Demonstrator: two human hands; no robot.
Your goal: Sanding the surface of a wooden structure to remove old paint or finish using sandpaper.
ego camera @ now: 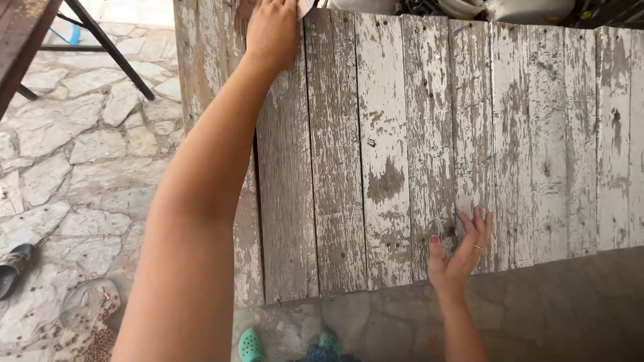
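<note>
While you look down from the head camera, your left hand (pixel 272 30) reaches far up the weathered wooden panel (pixel 416 154), pressed at its top edge over a small pale sheet (pixel 305 7); whether the fingers grip that sheet cannot be told. Your right hand (pixel 459 251) lies open and flat, fingers spread, against the panel's lower edge, grasping nothing. Panel stands on stone paving (pixel 80 161). Green clogs (pixel 251 345) show below. Dark sandal (pixel 13 268) at left.
</note>
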